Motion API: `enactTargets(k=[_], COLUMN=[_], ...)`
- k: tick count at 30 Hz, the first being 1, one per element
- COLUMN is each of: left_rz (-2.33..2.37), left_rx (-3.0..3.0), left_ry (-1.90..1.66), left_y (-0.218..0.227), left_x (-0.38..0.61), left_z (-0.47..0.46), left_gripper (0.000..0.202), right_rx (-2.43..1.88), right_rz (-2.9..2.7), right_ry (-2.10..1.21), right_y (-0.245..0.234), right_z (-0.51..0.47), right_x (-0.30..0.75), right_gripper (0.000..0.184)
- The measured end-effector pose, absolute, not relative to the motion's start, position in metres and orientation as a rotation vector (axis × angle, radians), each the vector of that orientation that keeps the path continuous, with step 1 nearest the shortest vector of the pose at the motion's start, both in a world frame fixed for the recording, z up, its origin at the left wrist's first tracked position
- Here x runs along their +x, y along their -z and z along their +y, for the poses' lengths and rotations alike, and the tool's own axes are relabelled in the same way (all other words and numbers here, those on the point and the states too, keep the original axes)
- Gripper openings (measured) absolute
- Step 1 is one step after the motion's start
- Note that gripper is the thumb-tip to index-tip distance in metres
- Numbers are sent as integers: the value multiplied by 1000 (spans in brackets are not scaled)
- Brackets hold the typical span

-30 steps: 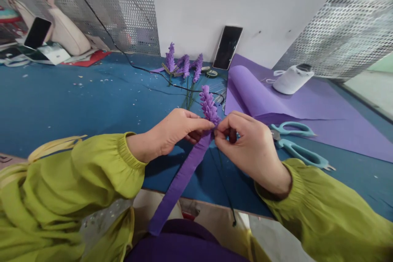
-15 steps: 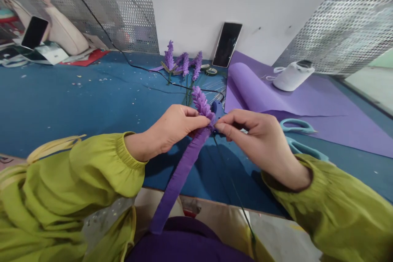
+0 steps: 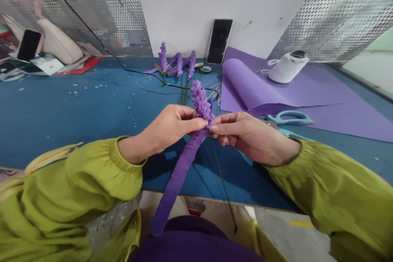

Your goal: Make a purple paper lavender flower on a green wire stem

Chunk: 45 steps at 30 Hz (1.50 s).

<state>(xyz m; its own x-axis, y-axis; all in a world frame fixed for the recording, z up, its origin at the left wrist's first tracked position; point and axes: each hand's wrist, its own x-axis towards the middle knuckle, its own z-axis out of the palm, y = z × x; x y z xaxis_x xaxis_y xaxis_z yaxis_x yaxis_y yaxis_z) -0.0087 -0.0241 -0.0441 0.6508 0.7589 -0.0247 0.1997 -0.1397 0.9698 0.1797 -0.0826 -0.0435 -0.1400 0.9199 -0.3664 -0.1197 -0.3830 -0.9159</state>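
Observation:
A purple paper flower spike (image 3: 201, 101) stands up between my two hands over the blue table (image 3: 76, 102). Its loose purple paper strip (image 3: 179, 172) trails down toward my lap, and a thin green wire stem (image 3: 222, 184) hangs below it. My left hand (image 3: 167, 129) pinches the base of the spike with thumb and forefinger. My right hand (image 3: 245, 133) pinches the same spot from the other side, fingers closed on the spike and stem.
Finished purple flowers (image 3: 176, 63) lie further back near a black phone (image 3: 219, 41) leaning on the wall. A purple paper roll (image 3: 245, 84) and sheet lie at right with teal scissors (image 3: 288, 118) and a white thread spool (image 3: 287, 67). A bag and second phone (image 3: 29, 45) sit far left.
My right hand has turned and flattened, its wrist swinging lower and right, uncovering the scissors. The flower spike stays pinched between both hands; the stem hangs straighter.

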Motion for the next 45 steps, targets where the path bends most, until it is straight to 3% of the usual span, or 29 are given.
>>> enactTargets(k=[9,16,26,34,45], left_rz=[946,988,769,905,937], left_rx=[1666,1473,1230,1360,1512], left_ry=[-508,-504,-464,-535,-572], left_y=[46,47,42,44,44], left_x=[-6,-1,-5,-1,-3], left_z=[-26,-26,-31,-30,-29], left_gripper=[25,21,27,29,22], right_rx=[-1391,-1500,-1442,-1507,-1362], right_rz=[-1148,-1294,-1279,-1379,-1191], right_ry=[-1322,-1164,-992,-838,-1169], right_y=[51,58,52,49,46], right_z=[-84,-85,-87,-90,-88], right_x=[166,158,165,161,165], right_gripper=[9,13,6,6,20])
